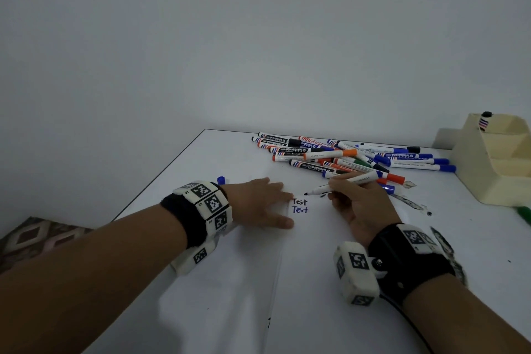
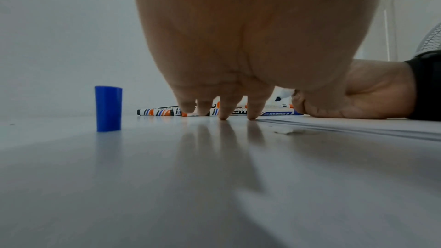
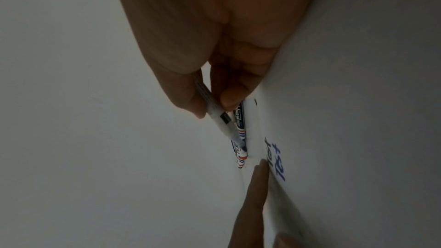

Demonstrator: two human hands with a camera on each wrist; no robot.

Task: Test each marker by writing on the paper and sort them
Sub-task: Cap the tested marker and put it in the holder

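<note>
Near the far edge of the white paper sheet (image 1: 316,267): right hand (image 1: 359,204) gripping uncapped white marker (image 1: 339,184), left hand (image 1: 258,204) flat, pinning paper (risk: sheet slipping, smearing "Test").

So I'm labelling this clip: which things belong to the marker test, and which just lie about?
Job:
marker in right hand
paper under left hand
marker pile
blue cap
cream organizer

Lying about:
green object
patterned fabric
</note>
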